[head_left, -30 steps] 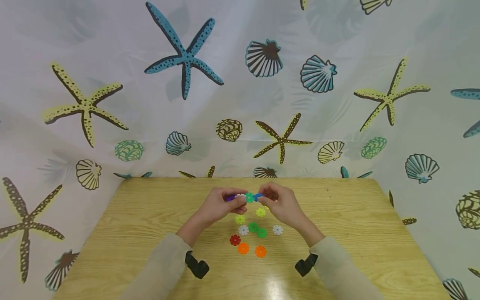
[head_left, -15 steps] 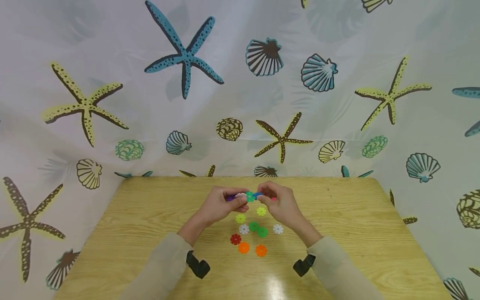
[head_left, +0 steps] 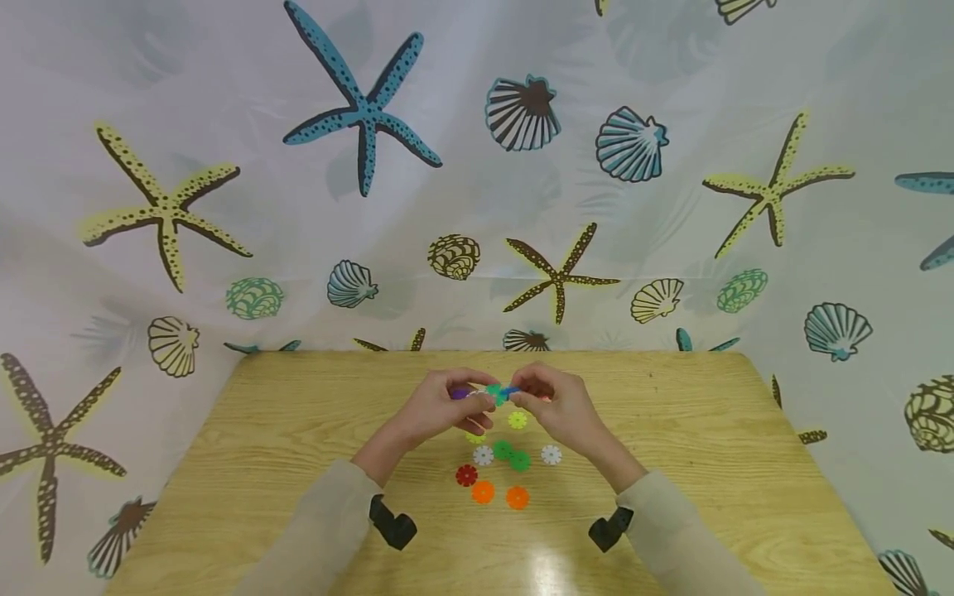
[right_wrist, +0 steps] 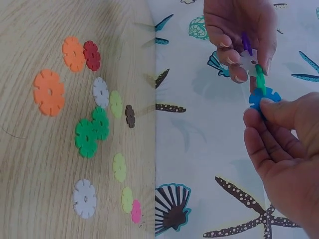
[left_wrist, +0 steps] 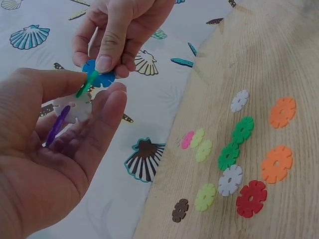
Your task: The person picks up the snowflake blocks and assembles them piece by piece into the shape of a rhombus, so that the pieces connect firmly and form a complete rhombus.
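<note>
Above the table, both hands hold a short chain of notched plastic discs joined edge to edge. It runs from a purple disc (left_wrist: 57, 124) through a white disc (left_wrist: 75, 109) and a green disc (right_wrist: 260, 79) to a blue disc (right_wrist: 264, 98). My left hand (head_left: 436, 407) pinches the green disc between thumb and index finger, with the purple and white ones lying within the curve of its palm. My right hand (head_left: 557, 404) pinches the blue disc by thumb and fingertips. The green disc's edge meets the blue one, roughly crosswise to it.
Loose discs lie on the wooden table (head_left: 313, 463) below the hands: two orange discs (left_wrist: 277, 163), a red disc (left_wrist: 251, 198), two overlapping green ones, white and yellow ones, a brown disc (left_wrist: 180, 210) and a pink disc (right_wrist: 136, 211). A patterned curtain (head_left: 462, 190) hangs behind the table.
The chain has turned slightly in my left hand, so the white disc shows more edge-on. Both hands stay in nearly the same place, gripping the green and blue discs.
</note>
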### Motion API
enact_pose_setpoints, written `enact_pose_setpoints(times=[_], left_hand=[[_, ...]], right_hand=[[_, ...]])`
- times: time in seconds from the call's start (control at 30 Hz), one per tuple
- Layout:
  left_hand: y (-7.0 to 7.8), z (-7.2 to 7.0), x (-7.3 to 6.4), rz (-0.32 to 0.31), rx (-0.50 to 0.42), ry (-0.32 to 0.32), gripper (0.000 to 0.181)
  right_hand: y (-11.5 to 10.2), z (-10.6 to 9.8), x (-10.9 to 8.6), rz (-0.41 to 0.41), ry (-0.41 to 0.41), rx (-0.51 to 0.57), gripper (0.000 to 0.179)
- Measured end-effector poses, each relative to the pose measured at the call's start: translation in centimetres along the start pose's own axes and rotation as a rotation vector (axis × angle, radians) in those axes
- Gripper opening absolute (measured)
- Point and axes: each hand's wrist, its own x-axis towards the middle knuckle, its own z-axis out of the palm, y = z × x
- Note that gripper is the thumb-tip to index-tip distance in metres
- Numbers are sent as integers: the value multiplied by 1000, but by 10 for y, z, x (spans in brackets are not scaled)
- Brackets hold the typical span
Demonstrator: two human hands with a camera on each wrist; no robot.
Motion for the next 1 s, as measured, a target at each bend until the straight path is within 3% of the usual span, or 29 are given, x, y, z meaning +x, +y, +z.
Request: enact_pose_setpoints(times=[0.5, 0.8, 1.0], left_hand=[[-1, -1, -2, -8, 59, 22, 38], [1, 3, -1, -11, 154, 24, 36], [0, 5, -1, -21, 147, 38, 30]], right_hand=[[-1, 5, -2, 29, -30, 31, 10], [0, 7, -2, 14, -47, 29, 13], [9, 6, -6, 59, -31, 28, 17]])
